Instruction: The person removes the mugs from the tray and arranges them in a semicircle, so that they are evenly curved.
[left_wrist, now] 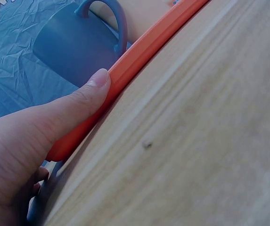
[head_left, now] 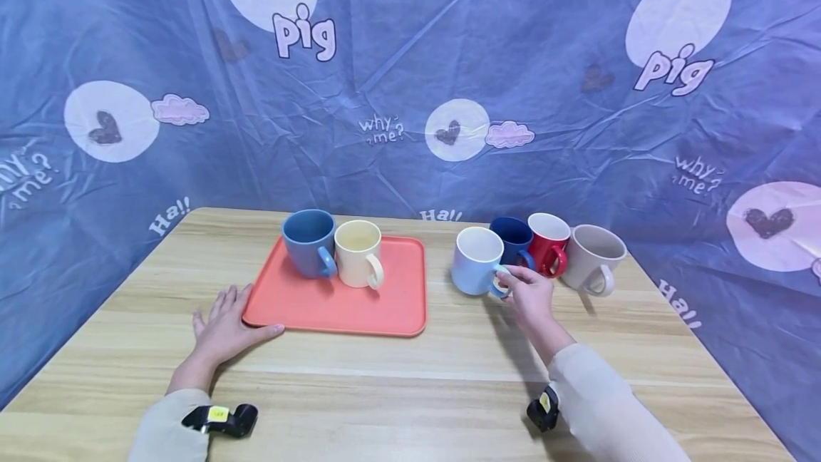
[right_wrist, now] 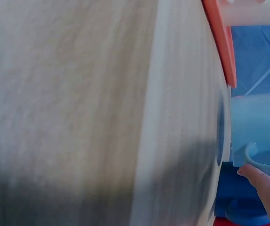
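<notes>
My right hand (head_left: 529,294) pinches the handle of a light blue mug (head_left: 476,266) with a white inside. In the right wrist view, that light blue mug (right_wrist: 257,122) is upright and a little above the tabletop, its shadow beneath. My left hand (head_left: 224,330) lies at the near left corner of a coral tray (head_left: 398,305), fingers spread. The left thumb rests against the tray's rim in the left wrist view. On the tray stand a blue-grey mug (head_left: 304,244) and a cream mug (head_left: 353,259), side by side, handles toward the near right.
Right of the held mug stand a navy mug (head_left: 513,237), a red mug (head_left: 545,244) with a white inside, and a grey mug (head_left: 586,255) in a row. A patterned blue cloth (head_left: 385,77) hangs behind the wooden table (head_left: 385,398).
</notes>
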{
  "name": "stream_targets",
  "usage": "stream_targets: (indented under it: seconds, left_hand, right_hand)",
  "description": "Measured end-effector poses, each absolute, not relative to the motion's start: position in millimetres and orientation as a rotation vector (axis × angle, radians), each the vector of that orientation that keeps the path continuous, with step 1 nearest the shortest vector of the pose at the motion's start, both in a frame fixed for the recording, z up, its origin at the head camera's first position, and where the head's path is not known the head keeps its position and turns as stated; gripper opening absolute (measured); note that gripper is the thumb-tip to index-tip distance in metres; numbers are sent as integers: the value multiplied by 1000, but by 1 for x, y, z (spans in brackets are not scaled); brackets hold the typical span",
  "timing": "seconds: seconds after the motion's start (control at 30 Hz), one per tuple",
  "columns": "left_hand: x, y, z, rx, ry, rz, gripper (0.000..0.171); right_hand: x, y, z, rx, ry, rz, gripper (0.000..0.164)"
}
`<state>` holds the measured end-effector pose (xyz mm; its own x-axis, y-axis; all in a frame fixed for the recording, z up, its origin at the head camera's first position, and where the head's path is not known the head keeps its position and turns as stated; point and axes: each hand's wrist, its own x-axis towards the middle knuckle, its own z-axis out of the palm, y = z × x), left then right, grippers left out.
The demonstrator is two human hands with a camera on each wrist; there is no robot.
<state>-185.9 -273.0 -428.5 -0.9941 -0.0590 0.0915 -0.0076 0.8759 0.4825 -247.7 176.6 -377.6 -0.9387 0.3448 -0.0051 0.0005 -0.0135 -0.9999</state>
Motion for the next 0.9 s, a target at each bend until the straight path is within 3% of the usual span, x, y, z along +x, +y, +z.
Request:
stream_targets:
  seconds: [0.5, 0.9]
  left_hand:
    - [-186, -273, -430, 50, -2944, -764, 108]
    - [-187, -274, -431, 51, -2941, -768, 108]
  right_hand:
    - [-281, 203, -439, -366, -1856, 2086, 17]
    - [-251, 200, -408, -344, -1952, 2110, 11]
